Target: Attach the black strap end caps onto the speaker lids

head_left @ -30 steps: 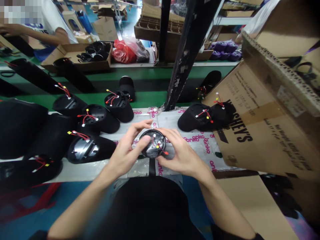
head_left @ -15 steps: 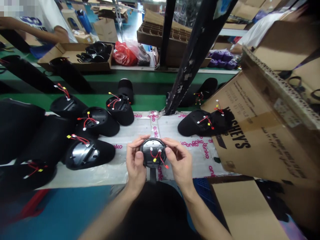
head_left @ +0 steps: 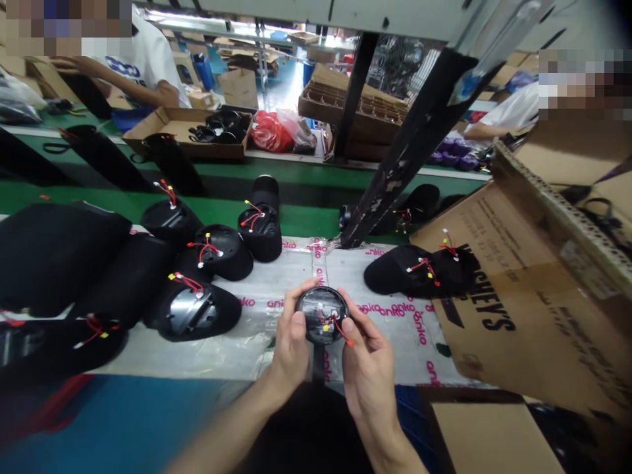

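Between both hands is a round black housing [head_left: 316,315], its inside facing up, with red wires and small white, yellow and red connectors. A black strap [head_left: 318,363] hangs below it. My left hand [head_left: 292,342] grips its left rim, thumb on the near side and fingers behind. My right hand [head_left: 368,349] closes around the right rim, the thumb close to the wires. Left of my hands lies a black cylinder [head_left: 222,309] with a shiny end plate and similar wires. Another wired black cylinder [head_left: 388,270] lies to the right. The housing's underside is hidden.
A printed cardboard box [head_left: 533,296] leans at the right beside a dark metal post [head_left: 390,178]. Several more black cylinders [head_left: 118,270] crowd the left of the covered table [head_left: 296,263]. Behind the green belt [head_left: 222,191] stands an open carton [head_left: 187,141]. A person [head_left: 143,59] works across from me.
The view has tilted upward and shifted left, so the scene sits lower and further right. Both hands still hold the housing, which now looks slightly turned, with the right thumb nearer the wires.
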Motion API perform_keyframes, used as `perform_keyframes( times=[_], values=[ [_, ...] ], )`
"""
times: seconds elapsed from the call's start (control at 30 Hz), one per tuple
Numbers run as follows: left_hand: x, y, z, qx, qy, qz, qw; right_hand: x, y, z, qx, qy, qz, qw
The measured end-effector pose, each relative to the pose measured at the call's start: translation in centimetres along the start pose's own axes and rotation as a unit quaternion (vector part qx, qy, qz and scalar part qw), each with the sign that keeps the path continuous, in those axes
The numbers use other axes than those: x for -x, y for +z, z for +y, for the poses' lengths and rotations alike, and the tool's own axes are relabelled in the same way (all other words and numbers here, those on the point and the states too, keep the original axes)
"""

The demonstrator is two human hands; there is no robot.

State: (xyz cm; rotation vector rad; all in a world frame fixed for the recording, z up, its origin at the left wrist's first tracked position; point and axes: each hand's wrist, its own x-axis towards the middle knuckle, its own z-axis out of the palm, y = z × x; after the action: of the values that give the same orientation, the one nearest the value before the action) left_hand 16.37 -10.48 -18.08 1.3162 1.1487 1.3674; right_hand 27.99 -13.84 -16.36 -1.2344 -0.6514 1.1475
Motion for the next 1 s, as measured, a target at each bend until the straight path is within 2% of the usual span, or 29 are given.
perform_keyframes(
  times=[0.1,0.17,0.2,0.27,0.37,0.43,0.5,0.63,0.7,0.77,0.87,0.93,1.0],
  values=[
    [-0.3,0.1,-0.3,-0.006,0.016,-0.008,1.000,0.4,0.1,0.2,0.044,-0.036,0.017,0.998],
    [-0.4,0.3,-0.4,0.010,0.025,0.001,1.000,0.4,-0.5,0.5,0.065,-0.076,0.005,0.995],
    [-0.5,0.2,-0.3,0.017,0.025,0.001,1.000,0.3,-1.1,0.7,0.064,-0.095,-0.018,0.993],
    [-0.8,-0.2,0.0,0.023,0.017,-0.024,0.999,-0.7,-2.8,0.7,0.053,-0.126,-0.102,0.985],
    [-1.7,-1.6,0.9,0.022,-0.011,-0.125,0.992,-3.0,-5.7,0.2,0.103,-0.141,-0.247,0.953],
    [-2.2,-2.5,1.2,0.023,-0.018,-0.174,0.984,-4.4,-6.9,-0.3,0.173,-0.136,-0.296,0.929],
    [-2.5,-2.9,1.0,0.020,-0.011,-0.184,0.983,-5.4,-7.2,-0.8,0.227,-0.145,-0.300,0.915],
    [-2.4,-2.5,0.1,0.002,0.000,-0.166,0.986,-6.2,-6.4,-1.3,0.292,-0.221,-0.264,0.892],
    [-2.2,-2.4,0.6,-0.009,0.000,-0.183,0.983,-6.2,-6.0,-1.2,0.301,-0.229,-0.269,0.886],
    [-1.9,-3.2,2.3,-0.056,0.006,-0.218,0.974,-6.3,-5.8,-0.7,0.294,-0.206,-0.294,0.886],
    [-2.4,-6.0,7.7,-0.223,0.063,-0.251,0.940,-6.6,-5.3,0.4,0.280,-0.174,-0.318,0.889],
    [-4.6,-8.5,12.3,-0.331,0.124,-0.261,0.898,-7.2,-4.5,0.8,0.278,-0.169,-0.312,0.893],
    [-9.1,-10.9,16.5,-0.396,0.176,-0.250,0.866,-8.4,-3.3,0.5,0.272,-0.185,-0.281,0.902]
  ],
)
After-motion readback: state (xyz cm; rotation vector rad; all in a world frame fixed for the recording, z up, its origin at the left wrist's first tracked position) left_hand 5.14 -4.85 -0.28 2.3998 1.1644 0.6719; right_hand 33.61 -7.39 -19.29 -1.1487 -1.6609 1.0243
